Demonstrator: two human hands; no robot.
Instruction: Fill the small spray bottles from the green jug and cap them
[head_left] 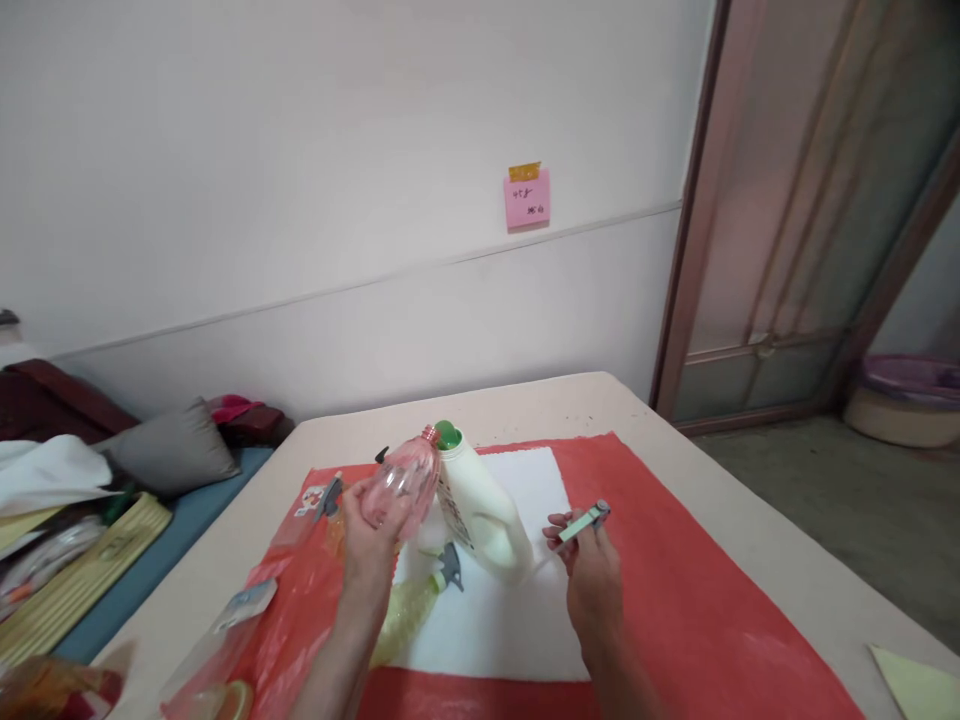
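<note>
My left hand is wrapped round a clear pink bottle, tilted, with its threaded neck uncapped. Close beside that neck is the green top of a large white jug; whether they touch, I cannot tell. The jug has a handle and stands on a white sheet. My right hand grips a narrow pale-green piece with a grey end, its exact kind unclear. Between my arms lies a yellow-green spray bottle with a grey trigger head, partly hidden by my left forearm.
Red sheeting covers much of the pale table. An orange spray bottle and clear plastic packaging lie to the left. A cushion and clutter sit beyond. A pink note is taped to the wall.
</note>
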